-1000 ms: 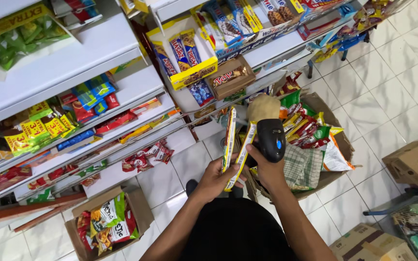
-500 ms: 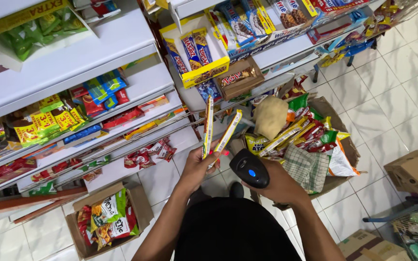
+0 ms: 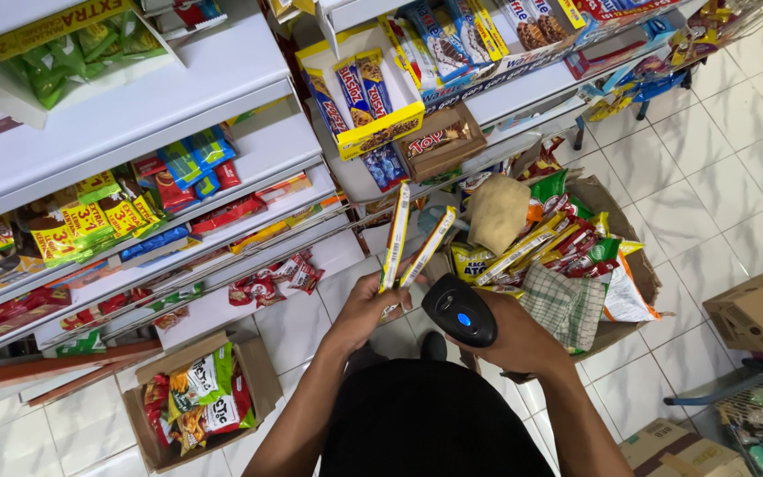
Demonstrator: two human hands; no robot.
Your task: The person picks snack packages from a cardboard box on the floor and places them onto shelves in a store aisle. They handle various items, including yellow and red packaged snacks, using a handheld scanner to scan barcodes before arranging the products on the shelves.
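Shop aisle, tiled floor: left hand point(image 3: 366, 305) pinches two light, thin, stiff snack packets point(image 3: 412, 238) at their bottom ends; right hand point(image 3: 509, 340) grips a scanner point(image 3: 458, 309).

The black handheld scanner point(image 3: 459, 310) is being lowered and drawn back toward the body in the right hand point(image 3: 509, 336), away from the open box of snack packets point(image 3: 576, 256) over which it was raised a second ago. The two long yellow snack bars point(image 3: 410, 240) are being tilted more upright and fanned apart by the left hand point(image 3: 366, 309), their ends now lifted toward the shelf.
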